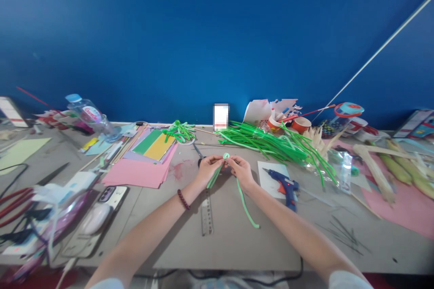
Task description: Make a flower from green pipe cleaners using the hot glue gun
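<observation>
"While we look down at the table (252, 253), where are the pale green stems (214, 178)?"

"In our left hand (209, 167), above the clear ruler (206, 216). Its fingers are closed on the bunch near the top, and the ends hang below."

"And our right hand (241, 169)?"

"Its fingers are closed too, just beside the small coil (226, 156) at the top, and a long strand (244, 204) trails out beneath. We can't tell which fingertip bears on what."

"How do we judge they'll handle?"

"Light and soft, fuzzy enough not to slip, probably bending easily and keeping the bend. A hard squeeze could flatten that coil."

"So where should we hold them?"

"With a fingertip pinch just under the coil, we think, leaving the strand's end free."
</observation>
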### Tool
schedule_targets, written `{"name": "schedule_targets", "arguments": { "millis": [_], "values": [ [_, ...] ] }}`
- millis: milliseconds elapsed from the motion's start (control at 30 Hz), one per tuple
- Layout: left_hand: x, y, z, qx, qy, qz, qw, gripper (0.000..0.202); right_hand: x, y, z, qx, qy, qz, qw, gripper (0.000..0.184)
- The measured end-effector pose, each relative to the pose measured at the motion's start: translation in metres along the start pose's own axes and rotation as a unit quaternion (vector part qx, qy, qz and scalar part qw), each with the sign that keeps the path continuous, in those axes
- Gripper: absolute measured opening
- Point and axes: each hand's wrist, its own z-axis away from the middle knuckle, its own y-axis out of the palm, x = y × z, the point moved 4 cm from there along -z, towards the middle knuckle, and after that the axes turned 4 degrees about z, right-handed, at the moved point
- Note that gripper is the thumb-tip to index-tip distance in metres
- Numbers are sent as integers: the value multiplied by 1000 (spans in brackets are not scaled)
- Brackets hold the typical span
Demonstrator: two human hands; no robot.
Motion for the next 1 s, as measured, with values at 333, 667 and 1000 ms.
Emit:
{"name": "schedule_targets", "arguments": {
  "millis": [333, 667, 1000],
  "values": [
    [-10, 4, 9, 10, 117, -152, 981, 23, 2, -4, -1, -20, -29, 39, 999, 36],
    [1, 5, 7, -3, 44, -64, 997, 25, 1, 1, 0, 11, -8, -12, 1000, 38],
    [-1, 4, 7, -27, -3, -6, 1000, 36, -1, 1, 0, 15, -14, -4, 1000, 35]
  ]
}}
